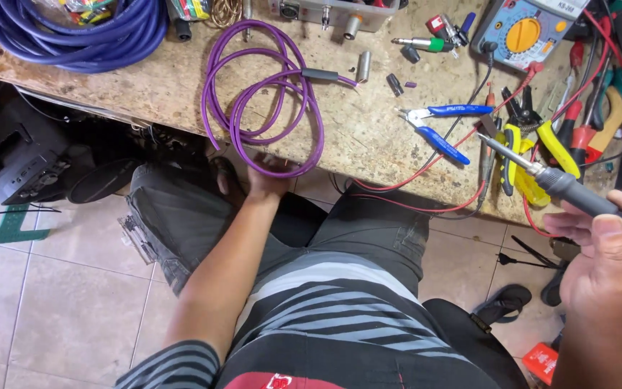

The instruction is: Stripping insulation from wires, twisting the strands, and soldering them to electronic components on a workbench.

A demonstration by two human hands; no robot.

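My right hand (pixel 608 259) grips a soldering iron (pixel 552 178) by its dark handle, the metal tip pointing up-left over the bench's front edge. My left hand (pixel 268 180) reaches under the bench edge, just below a coiled purple cable (pixel 260 101) whose loop hangs over that edge; the fingers are partly hidden, so whether they touch the cable cannot be told. The cable's far end carries a black sleeve near a small metal plug shell (pixel 363 66).
On the worn bench (pixel 368 137) lie blue-handled cutters (pixel 440 126), yellow- and red-handled pliers (pixel 556 140), a multimeter (pixel 523 32), red and black test leads, a blue cable coil (pixel 73 32) and a grey box. Below are tiled floor, sandals and a black box.
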